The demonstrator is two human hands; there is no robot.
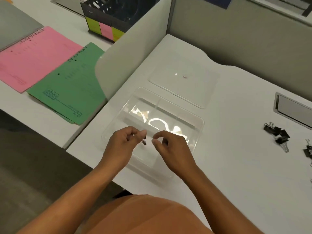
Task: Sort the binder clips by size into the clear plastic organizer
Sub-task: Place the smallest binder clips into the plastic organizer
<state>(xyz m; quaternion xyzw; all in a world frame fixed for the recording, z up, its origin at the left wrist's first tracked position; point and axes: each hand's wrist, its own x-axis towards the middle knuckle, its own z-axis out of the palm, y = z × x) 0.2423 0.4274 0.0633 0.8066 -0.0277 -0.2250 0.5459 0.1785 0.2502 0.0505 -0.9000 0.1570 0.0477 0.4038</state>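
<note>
The clear plastic organizer (pixel 194 122) lies on the white desk in front of me, its compartments catching glare. My left hand (pixel 121 144) hovers over its near left part and pinches a small black binder clip (pixel 144 142), which hangs just below the thumb. My right hand (pixel 170 146) is close beside it over the organizer, thumb and forefinger loosely curled and slightly apart, holding nothing. A heap of larger black binder clips (pixel 277 135) lies on the desk to the right, with more clips (pixel 308 152) at the frame's right edge.
The organizer's clear lid (pixel 184 81) lies flat behind it. A grey divider panel (pixel 131 53) stands to the left; beyond it lie pink (pixel 33 56) and green (pixel 70 85) folders and a sticky-note holder (pixel 104 27). A metal cable hatch (pixel 293 108) is at right.
</note>
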